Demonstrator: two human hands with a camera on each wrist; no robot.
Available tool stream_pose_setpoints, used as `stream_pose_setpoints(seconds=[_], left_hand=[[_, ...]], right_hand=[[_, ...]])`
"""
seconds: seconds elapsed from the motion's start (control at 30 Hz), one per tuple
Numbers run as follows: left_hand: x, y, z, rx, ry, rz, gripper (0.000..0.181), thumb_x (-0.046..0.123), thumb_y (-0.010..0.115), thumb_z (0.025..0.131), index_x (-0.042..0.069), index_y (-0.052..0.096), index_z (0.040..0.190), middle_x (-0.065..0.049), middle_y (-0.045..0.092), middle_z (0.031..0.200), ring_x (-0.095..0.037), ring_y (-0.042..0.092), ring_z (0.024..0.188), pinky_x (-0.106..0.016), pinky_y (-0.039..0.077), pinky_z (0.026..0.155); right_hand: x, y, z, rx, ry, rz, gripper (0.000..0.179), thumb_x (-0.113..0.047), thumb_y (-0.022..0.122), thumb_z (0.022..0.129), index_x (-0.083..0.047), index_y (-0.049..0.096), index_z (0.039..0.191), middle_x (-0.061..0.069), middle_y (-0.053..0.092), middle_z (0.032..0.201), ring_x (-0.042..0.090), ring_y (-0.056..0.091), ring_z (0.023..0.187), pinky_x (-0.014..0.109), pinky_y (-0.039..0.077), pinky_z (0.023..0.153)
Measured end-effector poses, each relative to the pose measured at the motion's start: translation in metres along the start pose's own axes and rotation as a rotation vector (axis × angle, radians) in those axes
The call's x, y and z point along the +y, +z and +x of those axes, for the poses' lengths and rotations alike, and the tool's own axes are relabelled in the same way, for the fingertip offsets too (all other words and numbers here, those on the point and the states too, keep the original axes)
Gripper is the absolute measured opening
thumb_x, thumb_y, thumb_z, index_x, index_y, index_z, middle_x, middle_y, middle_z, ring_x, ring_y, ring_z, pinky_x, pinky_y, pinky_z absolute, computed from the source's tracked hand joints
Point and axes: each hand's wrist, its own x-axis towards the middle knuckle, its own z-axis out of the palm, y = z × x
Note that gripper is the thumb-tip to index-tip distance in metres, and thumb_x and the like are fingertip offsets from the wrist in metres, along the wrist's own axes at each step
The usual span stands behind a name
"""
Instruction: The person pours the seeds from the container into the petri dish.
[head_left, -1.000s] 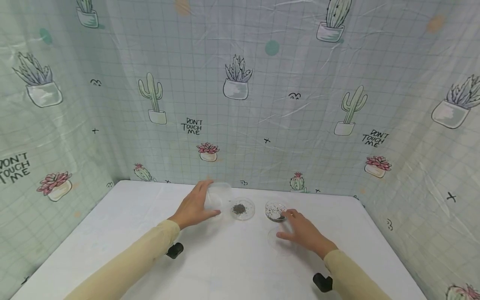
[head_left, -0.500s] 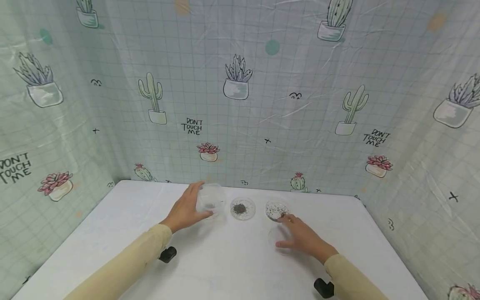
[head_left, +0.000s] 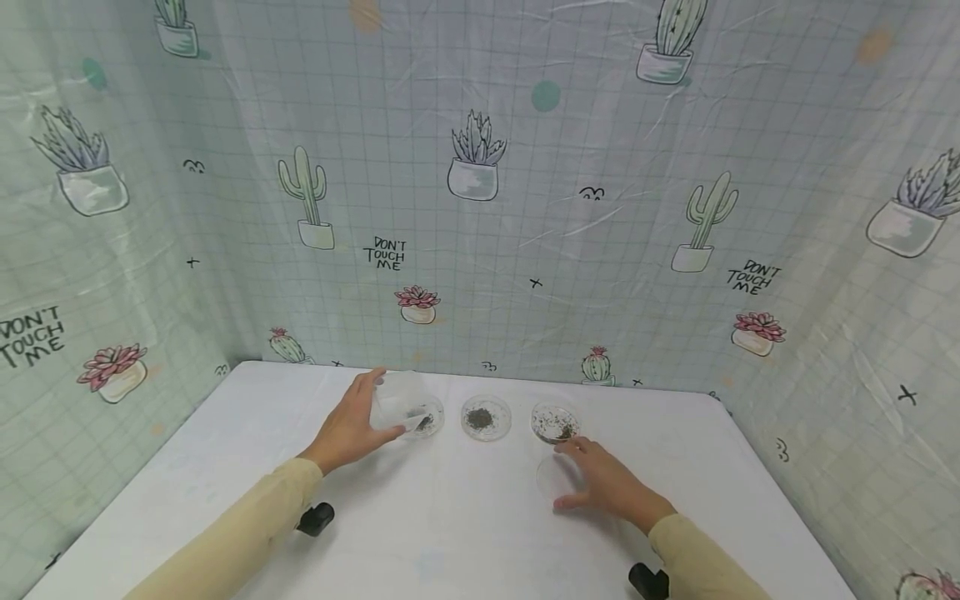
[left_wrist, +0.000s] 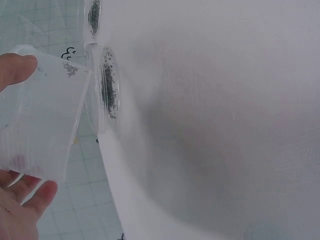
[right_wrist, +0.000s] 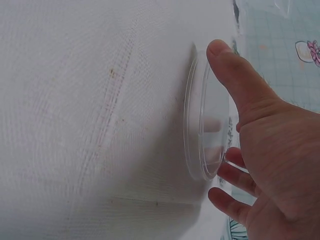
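Observation:
My left hand (head_left: 352, 427) grips a clear plastic container (left_wrist: 47, 115) between thumb and fingers, tilted beside the left petri dish (head_left: 431, 417). Dark grains cling near the container's lower corner in the left wrist view. Dark granules also lie in that dish, partly hidden by the container. A middle petri dish (head_left: 495, 429) has a dark heap, and a right petri dish (head_left: 551, 414) holds scattered grains. My right hand (head_left: 611, 483) spans a clear petri dish piece (right_wrist: 195, 120) with no grains visible in it, thumb and fingers spread about its rim; firm contact is unclear.
The dishes stand in a row toward the back of the white table (head_left: 480, 525). A patterned cactus curtain (head_left: 480, 250) hangs behind and at both sides.
My left hand has moved left with the container, revealing the left dish with grains. My right hand has shifted slightly toward me, its thumb now at the near side of the clear dish piece.

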Motion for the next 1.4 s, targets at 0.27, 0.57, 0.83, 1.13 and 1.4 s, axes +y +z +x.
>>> stream_pose_setpoints(seconds=[0.27, 0.57, 0.83, 1.13, 1.4], left_hand=[[-0.009, -0.005, -0.007, 0.023, -0.008, -0.028, 0.098, 0.038, 0.081, 0.076, 0.006, 0.023, 0.149, -0.019, 0.04, 0.141, -0.037, 0.045, 0.129, -0.058, 0.043, 0.103], [-0.016, -0.007, -0.01, 0.03, -0.029, -0.042, 0.097, 0.043, 0.079, 0.077, 0.007, 0.023, 0.148, -0.018, 0.04, 0.14, -0.038, 0.045, 0.129, -0.059, 0.042, 0.104], [-0.019, -0.008, -0.012, 0.026, -0.046, -0.043, 0.098, 0.045, 0.078, 0.077, 0.007, 0.023, 0.149, -0.018, 0.04, 0.14, -0.038, 0.045, 0.129, -0.059, 0.042, 0.105], [-0.021, -0.011, -0.016, 0.007, -0.067, -0.044, 0.099, 0.044, 0.078, 0.077, 0.008, 0.021, 0.15, -0.019, 0.041, 0.139, -0.038, 0.047, 0.127, -0.059, 0.043, 0.102], [-0.025, -0.01, -0.018, 0.008, -0.072, -0.028, 0.099, 0.045, 0.078, 0.077, 0.009, 0.022, 0.151, -0.018, 0.04, 0.138, -0.037, 0.048, 0.126, -0.058, 0.045, 0.101]], right_hand=[[0.003, 0.003, -0.001, 0.011, -0.068, -0.01, 0.086, -0.049, 0.086, 0.062, -0.006, 0.055, 0.129, 0.017, 0.053, 0.132, 0.037, 0.052, 0.123, 0.053, 0.044, 0.105], [0.0, 0.001, -0.004, -0.015, -0.053, 0.008, 0.083, -0.045, 0.086, 0.065, -0.005, 0.054, 0.13, 0.022, 0.05, 0.137, 0.042, 0.048, 0.126, 0.056, 0.041, 0.107], [0.001, 0.002, -0.002, -0.011, -0.062, 0.014, 0.08, -0.042, 0.086, 0.066, -0.005, 0.054, 0.13, 0.022, 0.05, 0.136, 0.041, 0.048, 0.126, 0.055, 0.041, 0.107], [0.003, 0.001, -0.001, -0.006, -0.027, 0.001, 0.081, -0.045, 0.086, 0.066, -0.007, 0.055, 0.13, 0.018, 0.052, 0.135, 0.037, 0.05, 0.126, 0.052, 0.042, 0.108], [0.001, -0.003, 0.0, 0.023, -0.053, -0.015, 0.079, -0.044, 0.085, 0.067, -0.006, 0.056, 0.13, 0.019, 0.054, 0.133, 0.037, 0.05, 0.124, 0.052, 0.043, 0.107]])
